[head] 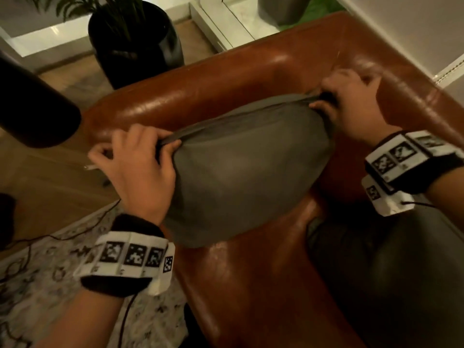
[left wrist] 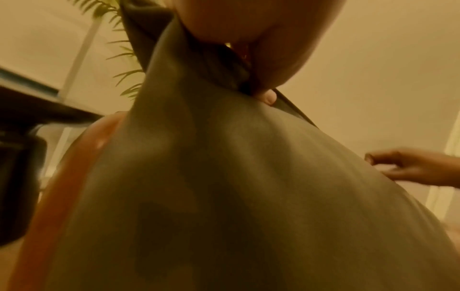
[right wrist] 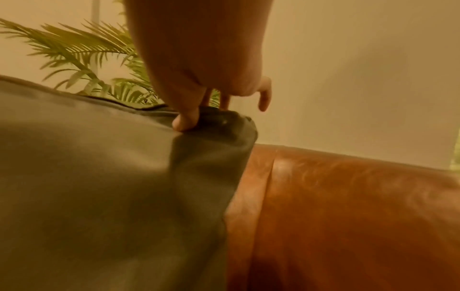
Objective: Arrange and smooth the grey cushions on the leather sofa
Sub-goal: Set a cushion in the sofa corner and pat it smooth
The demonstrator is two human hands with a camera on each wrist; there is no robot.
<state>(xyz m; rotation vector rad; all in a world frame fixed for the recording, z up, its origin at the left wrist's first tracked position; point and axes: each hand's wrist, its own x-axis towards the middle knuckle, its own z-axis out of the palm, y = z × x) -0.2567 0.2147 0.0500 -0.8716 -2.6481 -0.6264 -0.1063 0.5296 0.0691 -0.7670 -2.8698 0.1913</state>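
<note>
A plump grey cushion (head: 241, 177) stands on the seat of the brown leather sofa (head: 251, 285), against its corner. My left hand (head: 140, 167) pinches the cushion's upper left corner between thumb and fingers. My right hand (head: 351, 106) pinches the upper right corner. In the left wrist view the grey cushion (left wrist: 224, 196) fills the frame under my left hand (left wrist: 248, 59). The right wrist view shows my right hand (right wrist: 204, 74) with its thumb pressed on the cushion (right wrist: 99, 177) corner. A second grey cushion (head: 389, 277) lies on the seat at the lower right.
A black planter (head: 135, 43) with a palm stands behind the sofa's arm (head: 200, 84). A patterned rug (head: 50, 285) and wooden floor lie to the left. A dark rounded object (head: 32, 106) hangs at the left edge. A pale wall (head: 414, 33) runs behind the sofa back.
</note>
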